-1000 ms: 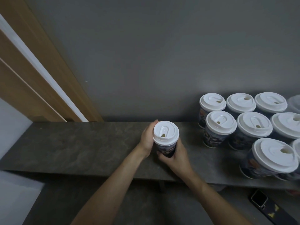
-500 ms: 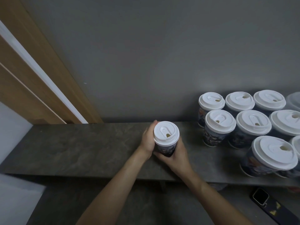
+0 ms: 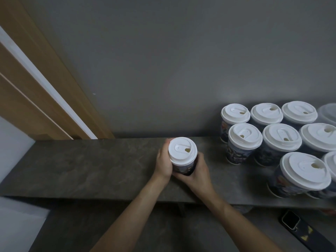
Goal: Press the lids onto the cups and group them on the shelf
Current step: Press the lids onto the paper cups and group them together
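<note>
Between both hands (image 3: 164, 161) (image 3: 199, 171), lidded cup (image 3: 182, 154), upright

We look down at a plain matte grey wall (image 3: 181, 60) that fills most of the view under dim, even light. Along its foot runs a dark grey stone-patterned shelf (image 3: 91, 166), its back edge meeting the wall. Past the shelf's left end we see slanting light-brown wooden panels (image 3: 18, 70), split by a narrow white strip (image 3: 41, 78). A pale white surface (image 3: 12, 146) sits beside the left corner. Below the front edge lies a darker grey lower surface (image 3: 81, 230).
</note>
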The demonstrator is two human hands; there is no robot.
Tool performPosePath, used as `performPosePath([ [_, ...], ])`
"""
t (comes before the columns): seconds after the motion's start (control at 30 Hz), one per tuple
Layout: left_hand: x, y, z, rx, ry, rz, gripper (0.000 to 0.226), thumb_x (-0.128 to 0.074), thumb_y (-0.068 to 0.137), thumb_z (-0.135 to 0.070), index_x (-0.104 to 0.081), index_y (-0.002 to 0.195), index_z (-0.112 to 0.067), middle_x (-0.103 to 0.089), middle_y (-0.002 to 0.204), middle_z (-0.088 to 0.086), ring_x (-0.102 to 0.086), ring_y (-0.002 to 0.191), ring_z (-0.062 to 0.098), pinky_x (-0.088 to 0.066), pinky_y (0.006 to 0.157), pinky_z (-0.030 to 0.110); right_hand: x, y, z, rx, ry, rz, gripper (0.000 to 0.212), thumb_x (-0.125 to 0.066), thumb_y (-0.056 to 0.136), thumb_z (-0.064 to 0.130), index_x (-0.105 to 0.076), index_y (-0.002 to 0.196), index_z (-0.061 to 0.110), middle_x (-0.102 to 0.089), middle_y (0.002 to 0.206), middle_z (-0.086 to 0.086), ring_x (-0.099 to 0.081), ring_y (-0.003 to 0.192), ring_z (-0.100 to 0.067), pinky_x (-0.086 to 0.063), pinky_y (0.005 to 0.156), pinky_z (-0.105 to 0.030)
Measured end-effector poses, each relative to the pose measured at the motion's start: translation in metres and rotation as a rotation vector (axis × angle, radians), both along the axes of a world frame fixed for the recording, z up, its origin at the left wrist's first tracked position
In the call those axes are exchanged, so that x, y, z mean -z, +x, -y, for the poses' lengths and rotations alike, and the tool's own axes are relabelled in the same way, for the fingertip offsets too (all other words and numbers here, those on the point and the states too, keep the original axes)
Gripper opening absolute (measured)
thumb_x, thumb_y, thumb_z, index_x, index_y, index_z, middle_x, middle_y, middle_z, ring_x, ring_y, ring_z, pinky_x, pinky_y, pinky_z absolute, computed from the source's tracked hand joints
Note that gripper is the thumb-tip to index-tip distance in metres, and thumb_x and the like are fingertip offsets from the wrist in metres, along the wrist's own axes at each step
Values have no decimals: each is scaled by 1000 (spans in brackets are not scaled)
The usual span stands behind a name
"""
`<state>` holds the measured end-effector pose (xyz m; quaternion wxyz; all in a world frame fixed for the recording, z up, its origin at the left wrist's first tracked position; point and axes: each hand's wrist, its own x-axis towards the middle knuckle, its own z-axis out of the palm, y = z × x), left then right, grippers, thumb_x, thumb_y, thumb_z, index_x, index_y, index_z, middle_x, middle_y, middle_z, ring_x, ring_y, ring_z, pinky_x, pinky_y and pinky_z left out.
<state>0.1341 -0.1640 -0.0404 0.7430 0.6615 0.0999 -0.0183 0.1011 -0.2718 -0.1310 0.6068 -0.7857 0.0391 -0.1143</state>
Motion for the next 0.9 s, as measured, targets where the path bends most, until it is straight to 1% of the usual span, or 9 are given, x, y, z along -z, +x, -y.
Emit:
performPosePath([
  [0.1, -2, 6, -3, 81, 21, -13, 43, -38, 108, -21, -75, 86, -17, -77, 83, -7, -70, 81, 1, -51, 77, 20, 0, 1, 2, -3, -55, 20, 79, -99, 61, 36, -50, 123, 39, -65, 123, 11, -61, 116, 3, -51, 94, -20],
  [0.17, -8, 15, -8, 230, -2, -70, 47, -37, 108, -28, -78, 89, -15, -78, 92, 2, -71, 89, 11, -53, 83, 25, 1, 2, 3, -19, -84, 31, 76, -97, 64, 33, -50, 123, 45, -65, 125, 12, -60, 119, 2, -50, 96, -18],
  [0.23, -11, 20, -9, 229, -19, -106, 44, -42, 107, -29, -78, 86, -13, -78, 89, 3, -71, 85, 14, -54, 81, 26, 0, 2, 3, -23, -93, 42, 77, -95, 65, 27, -49, 123, 47, -65, 125, 11, -59, 121, 2, -47, 96, -14],
  [0.33, -5, 14, -6, 79, -38, -75, 41, -47, 106, -22, -76, 78, -18, -77, 79, -5, -70, 76, 7, -53, 72, 20, 1, 2, 0, -30, -67, 40, 78, -96, 64, 34, -51, 127, 39, -64, 127, 8, -60, 122, -4, -47, 96, -13],
  [0.43, 2, 3, 1, 17, 9, -10, 40, -42, 107, -20, -76, 85, -18, -78, 82, -8, -70, 80, 1, -52, 74, 16, 3, 3, 0, -21, -11, 32, 89, -99, 60, 44, -51, 134, 29, -62, 133, 12, -58, 124, 4, -48, 99, -16],
  [0.53, 2, 8, -3, 65, 45, 9, 41, -40, 107, -17, -76, 86, -16, -78, 84, -7, -70, 83, 3, -52, 78, 20, 6, 2, 0, -30, -60, 32, 83, -96, 65, 37, -46, 132, 38, -62, 132, 6, -57, 126, -2, -48, 101, -21],
  [0.63, -10, 21, -12, 271, 23, -30, 47, -42, 106, -20, -80, 79, -17, -77, 87, -1, -70, 84, 9, -53, 83, 31, 5, 3, 1, -61, -91, 24, 80, -92, 67, 30, -43, 129, 44, -61, 133, 5, -56, 126, -3, -44, 100, -14],
  [0.73, -12, 21, -10, 210, 1, -52, 50, -50, 102, -16, -80, 63, -24, -75, 74, -7, -68, 71, 4, -51, 74, 25, 5, 4, 2, -60, -84, 29, 80, -92, 66, 27, -47, 130, 37, -62, 131, 5, -58, 125, -4, -46, 100, -15],
  [0.9, 1, 10, -2, 91, 21, 24, 53, -44, 105, -14, -80, 68, -26, -77, 79, -8, -70, 78, 2, -53, 73, 19, 5, 3, 1, -26, 5, 26, 90, -99, 61, 41, -52, 135, 25, -62, 133, 12, -58, 123, 3, -48, 99, -16],
])
